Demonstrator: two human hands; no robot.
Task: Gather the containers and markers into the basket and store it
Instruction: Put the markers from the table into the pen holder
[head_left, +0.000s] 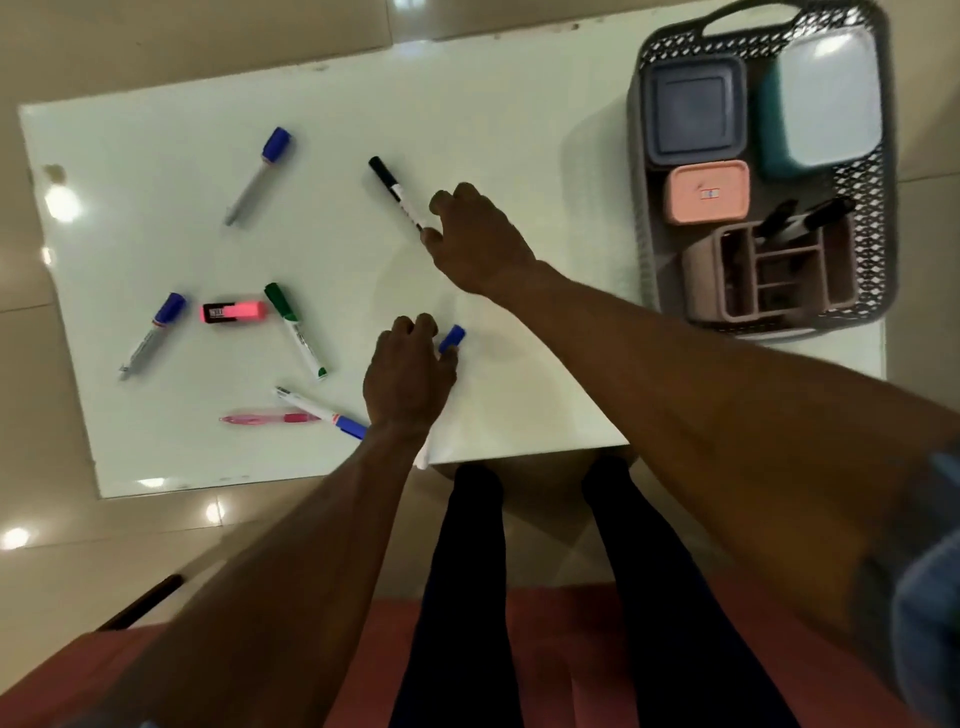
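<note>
Basket (878, 218) first: it sits at the table's (519, 130) far right corner, already packed with the teal container (821, 104), the grey-blue container (693, 111), the small pink container (709, 192) and a divided organiser (769, 275) with two black markers (802, 218) standing in it (so the containers look done). Markers are what's left. The right hand (478, 239) has its fingers closing on the near end of the black marker (396, 193) mid-table. The left hand (408, 374) is curled round a blue-capped marker (452, 339). Six more pens lie scattered on the left, among them a green marker (296, 330) and a pink highlighter (235, 312). Storing hasn't begun.
</note>
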